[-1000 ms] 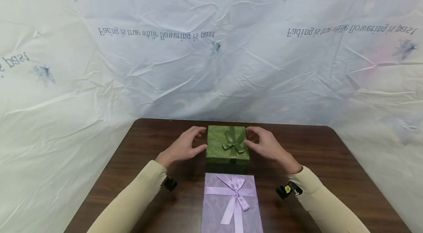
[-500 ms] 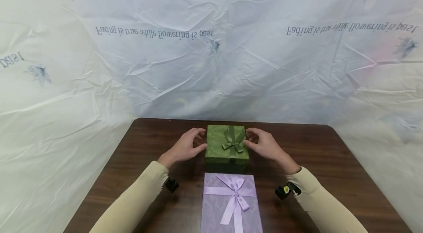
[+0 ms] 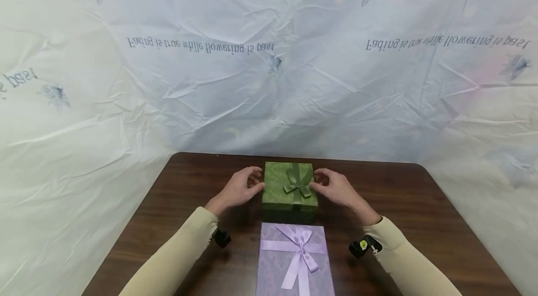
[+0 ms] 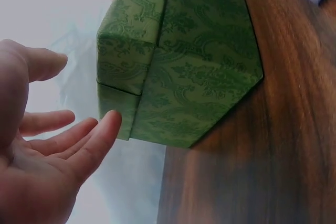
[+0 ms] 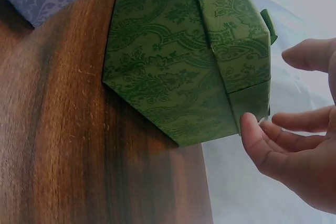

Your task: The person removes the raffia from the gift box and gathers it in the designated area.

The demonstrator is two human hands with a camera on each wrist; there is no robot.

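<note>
**Both hands flank green box, no grip**

Square green gift box with damask-pattern paper and a green satin ribbon bow [image 3: 290, 187] sits upright on the dark brown wood-grain surface [image 3: 420, 202], near its far edge, roughly centred. Lid is on; the seam between lid and base shows in both wrist views.

Left hand [image 3: 238, 188] is at the box's left side. Fingers [image 4: 79, 140] relaxed, spread, slightly curved, palm facing the box. Left wrist view shows a fingertip right at the box's lower corner; can't tell if it's touching. It has hold of nothing.

Right hand [image 3: 336, 187] mirrors it on the right side. Fingers [image 5: 294, 124] loosely curved and apart, thumb tip just beside the lid's corner, contact unclear. Also holding nothing.

Flat rectangular lilac gift box with a lilac satin ribbon and bow [image 3: 295, 258] lies on the same surface directly in front of the green box, on the person's side, near edges just beside each other, cut off by the frame bottom.

Both arms in beige long sleeves [image 3: 176, 254], small black devices strapped at the wrists [image 3: 364, 245].

Behind the surface: crinkled pale backdrop sheet printed with dragonflies and mirrored text [image 3: 269, 76].
</note>
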